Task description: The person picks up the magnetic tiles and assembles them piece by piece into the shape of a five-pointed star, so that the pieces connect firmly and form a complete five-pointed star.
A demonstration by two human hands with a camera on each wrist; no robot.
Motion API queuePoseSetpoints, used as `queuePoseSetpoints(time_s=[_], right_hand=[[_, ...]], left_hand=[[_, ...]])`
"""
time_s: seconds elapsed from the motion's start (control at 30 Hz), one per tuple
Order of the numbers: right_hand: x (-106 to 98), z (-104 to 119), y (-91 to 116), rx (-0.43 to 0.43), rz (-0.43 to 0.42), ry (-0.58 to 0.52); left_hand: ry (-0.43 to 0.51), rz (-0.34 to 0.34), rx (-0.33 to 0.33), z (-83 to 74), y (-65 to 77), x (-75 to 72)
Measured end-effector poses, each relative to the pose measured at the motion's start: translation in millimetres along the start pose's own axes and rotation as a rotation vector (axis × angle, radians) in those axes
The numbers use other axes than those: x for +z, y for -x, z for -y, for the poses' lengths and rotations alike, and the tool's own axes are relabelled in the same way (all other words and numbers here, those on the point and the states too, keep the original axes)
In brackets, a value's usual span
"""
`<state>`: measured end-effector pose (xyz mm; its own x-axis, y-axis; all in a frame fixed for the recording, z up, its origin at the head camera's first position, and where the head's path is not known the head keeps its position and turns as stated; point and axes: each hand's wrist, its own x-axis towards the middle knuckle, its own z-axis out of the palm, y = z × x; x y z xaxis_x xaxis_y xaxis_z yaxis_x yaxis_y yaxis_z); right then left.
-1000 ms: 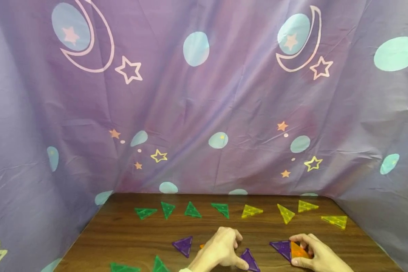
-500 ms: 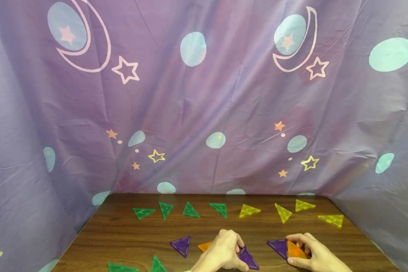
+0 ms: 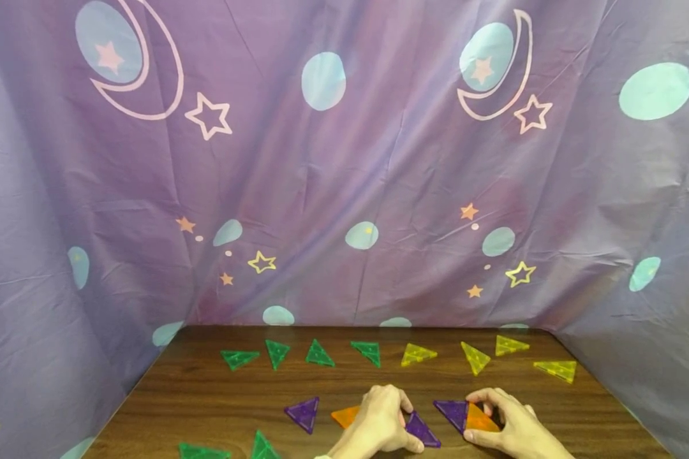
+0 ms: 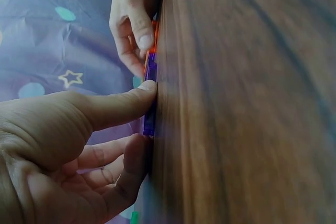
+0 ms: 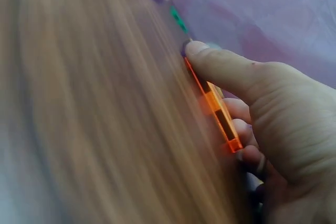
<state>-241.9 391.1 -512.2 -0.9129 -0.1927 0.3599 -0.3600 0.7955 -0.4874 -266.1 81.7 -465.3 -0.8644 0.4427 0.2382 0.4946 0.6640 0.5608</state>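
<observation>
Between thumb and fingers my left hand [image 3: 379,421] pinches a purple triangular magnetic tile [image 3: 422,431] lying flat on the table. My right hand [image 3: 513,424] grips an orange triangular tile [image 3: 480,419], whose straight edge sits against another purple triangular tile [image 3: 451,413]. A narrow gap separates the two purple tiles in the head view. From the right wrist view, the orange tile [image 5: 223,116] is seen edge-on beneath the thumb. A second orange tile [image 3: 344,417] is partly hidden behind my left hand, with a third purple tile [image 3: 303,414] to its left.
Several green triangular tiles [image 3: 320,354] and several yellow ones [image 3: 475,358] lie along the far side of the brown wooden table [image 3: 218,398]. Two more green tiles [image 3: 263,447] are at the near left. A patterned purple cloth [image 3: 321,166] hangs behind the table.
My right hand has slid left, bringing the joined orange and purple tiles closer to the purple tile in my left hand. More of the second orange tile shows; the head view has shifted slightly.
</observation>
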Motion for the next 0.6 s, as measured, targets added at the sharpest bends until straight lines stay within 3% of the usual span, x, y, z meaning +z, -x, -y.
queuePoseSetpoints(time_s=[0.23, 0.4, 0.6], right_hand=[[6, 16, -9, 0.124, 0.066, -0.080], [9, 18, -8, 0.091, 0.028, -0.070], [9, 20, -7, 0.040, -0.038, -0.026]], left_hand=[[-0.059, -0.014, -0.035, -7.1, -7.9, 7.5], [-0.041, -0.007, -0.032, -9.3, -15.1, 13.2], [-0.100, -0.077, 0.040, 8.4, -30.3, 37.5]])
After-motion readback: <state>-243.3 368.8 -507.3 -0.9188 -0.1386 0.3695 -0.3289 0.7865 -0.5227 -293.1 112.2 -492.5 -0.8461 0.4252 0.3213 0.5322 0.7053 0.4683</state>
